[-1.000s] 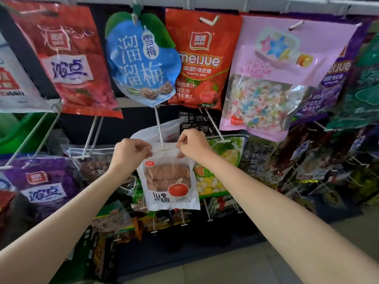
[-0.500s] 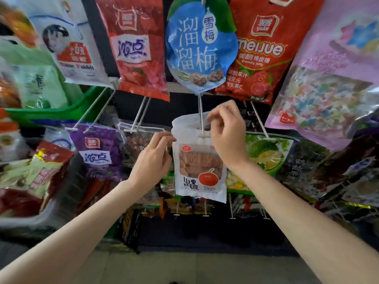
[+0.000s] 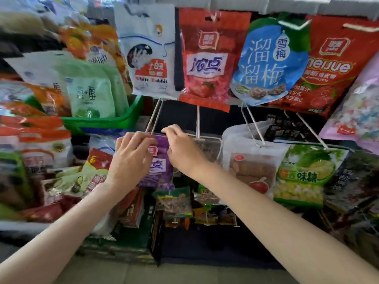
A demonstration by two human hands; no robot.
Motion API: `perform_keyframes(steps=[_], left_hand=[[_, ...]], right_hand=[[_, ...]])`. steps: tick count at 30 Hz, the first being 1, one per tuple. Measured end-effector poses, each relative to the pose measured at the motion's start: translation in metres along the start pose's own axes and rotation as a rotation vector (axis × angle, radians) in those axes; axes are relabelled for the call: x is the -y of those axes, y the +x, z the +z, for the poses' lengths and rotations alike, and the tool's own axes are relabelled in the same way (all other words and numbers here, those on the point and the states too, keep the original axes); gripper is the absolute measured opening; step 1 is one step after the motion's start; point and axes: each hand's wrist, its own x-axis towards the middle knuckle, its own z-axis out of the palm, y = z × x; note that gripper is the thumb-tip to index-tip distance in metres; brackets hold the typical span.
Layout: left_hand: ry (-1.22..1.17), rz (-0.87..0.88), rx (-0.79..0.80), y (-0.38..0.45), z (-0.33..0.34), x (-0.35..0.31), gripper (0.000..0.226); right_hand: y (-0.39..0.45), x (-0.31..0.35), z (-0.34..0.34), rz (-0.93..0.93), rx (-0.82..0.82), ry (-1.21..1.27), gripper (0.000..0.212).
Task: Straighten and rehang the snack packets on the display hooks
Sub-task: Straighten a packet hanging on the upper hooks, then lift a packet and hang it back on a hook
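The purple packet (image 3: 159, 167) is pinched at its top edge by the curled fingers of both hands, the left hand (image 3: 131, 158) beside the right hand (image 3: 182, 150). Both forearms are stretched forward and upward. The packet hangs under a white hook (image 3: 154, 116), left of a white packet (image 3: 251, 160).

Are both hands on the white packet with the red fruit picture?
No: the left hand and right hand grip the top of the purple packet; the white packet hangs untouched.
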Motion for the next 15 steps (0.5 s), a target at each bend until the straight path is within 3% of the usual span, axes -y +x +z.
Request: perform_keyframes(steps=[4,11,15], left_hand=[[0.03,-0.088,0.136,0.0,-0.019,0.033,0.043],[-0.042,-0.021,0.219,0.013,-0.023,0.041,0.042],[-0.047,0.02,0.276,0.023,-0.022,0.035,0.038]], right_hand=[[0.021,0.011,0.028,0.25,0.141,-0.014,0.031],[0.042,0.01,0.037,0.41,0.045,-0.043,0.013],[0.045,0.02,0.029,0.496,0.057,0.117,0.012]])
